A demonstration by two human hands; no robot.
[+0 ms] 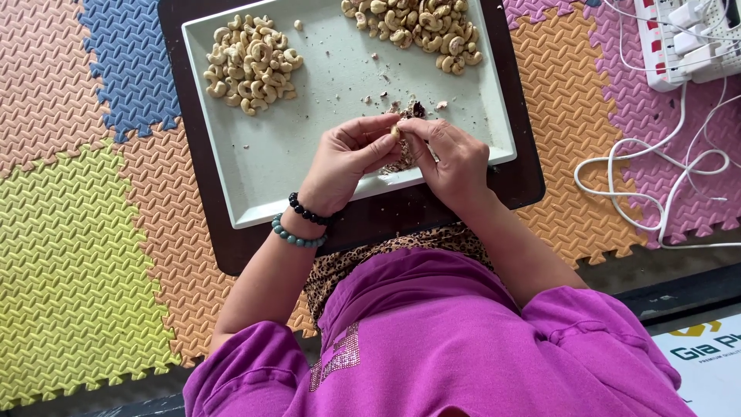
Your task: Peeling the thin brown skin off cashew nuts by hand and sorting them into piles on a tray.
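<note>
Pinched between fingertips of left hand point(347, 158) and right hand point(451, 158): one cashew point(395, 132), above near edge of pale tray point(270, 166). Inside tray: cashew pile point(251, 66) far left, second pile point(421, 27) far right, brown husk scraps point(413, 108).

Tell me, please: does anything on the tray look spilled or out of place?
Only small things: brown skin scraps and crumbs lie loose on the pale tray, just above the left hand and right hand, which pinch one cashew. Both cashew piles look tidy.
</note>
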